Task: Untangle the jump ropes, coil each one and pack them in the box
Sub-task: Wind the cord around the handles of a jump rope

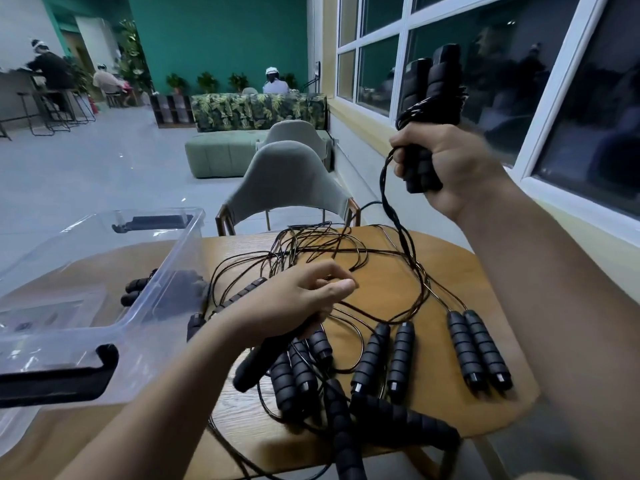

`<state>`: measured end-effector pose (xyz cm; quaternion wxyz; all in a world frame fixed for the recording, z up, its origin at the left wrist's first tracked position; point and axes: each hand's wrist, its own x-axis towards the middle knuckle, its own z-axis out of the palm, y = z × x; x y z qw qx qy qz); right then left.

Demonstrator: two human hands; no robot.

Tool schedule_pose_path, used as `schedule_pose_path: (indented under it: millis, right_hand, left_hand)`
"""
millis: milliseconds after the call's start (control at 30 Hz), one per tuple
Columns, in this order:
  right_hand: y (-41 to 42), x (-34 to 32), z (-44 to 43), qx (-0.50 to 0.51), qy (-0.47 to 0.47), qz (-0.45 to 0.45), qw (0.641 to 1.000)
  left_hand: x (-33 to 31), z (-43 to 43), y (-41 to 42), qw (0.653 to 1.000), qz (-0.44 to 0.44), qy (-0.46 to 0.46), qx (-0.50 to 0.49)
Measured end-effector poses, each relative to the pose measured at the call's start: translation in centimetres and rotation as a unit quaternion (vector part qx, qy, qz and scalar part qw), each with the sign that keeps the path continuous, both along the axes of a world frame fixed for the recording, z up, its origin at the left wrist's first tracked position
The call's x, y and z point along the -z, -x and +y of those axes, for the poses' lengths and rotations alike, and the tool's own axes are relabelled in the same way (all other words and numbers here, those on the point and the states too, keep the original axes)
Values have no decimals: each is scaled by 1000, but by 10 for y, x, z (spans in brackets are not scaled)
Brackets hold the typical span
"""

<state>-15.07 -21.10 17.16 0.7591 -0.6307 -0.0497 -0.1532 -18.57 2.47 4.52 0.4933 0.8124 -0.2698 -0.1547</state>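
Several black jump ropes with ribbed foam handles lie tangled on the wooden table [450,393]. My right hand [446,164] is raised high at the right, shut on a pair of black handles [427,95] held upright, with their cord [398,216] hanging down into the tangle. My left hand [294,303] rests low over the pile, gripping one black handle [256,365] and pinching thin cords. Pairs of handles [479,348] lie side by side near the table's right edge. The clear plastic box [145,271] stands at the left.
A grey chair [287,185] stands behind the table, a second one farther back. Windows run along the right wall. More handles [138,289] show through the box's wall. People sit far off at the back of the room.
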Motion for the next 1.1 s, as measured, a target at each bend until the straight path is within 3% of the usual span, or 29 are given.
schedule_pose_path:
  millis: [167,433,567,700,833,1000,1100]
  right_hand:
    - [8,8,22,-34,-15,-9,999]
    - [18,33,49,-100,-3,11,995]
    - [19,41,49,-114,4,-1,993]
    - [24,49,34,-109,49,-14,993]
    - [28,64,25,-55,-2,-7,998]
    - [24,67,10,-16,-62,0,998]
    - [21,67,10,-20,-55,12,998]
  left_hand:
    - [0,-23,-3,989,-124,30,-74]
    - [5,-37,-8,965,-138,137,-175]
    - [7,-29,-11,961,-67,201,-176]
    - [12,-16,-14,954,-74,213,-196]
    - [16,-2,-22,960,-84,180,-200]
    - [29,21,-31,988,-62,-34,-136]
    - [37,16,-31,988,-62,-73,-119]
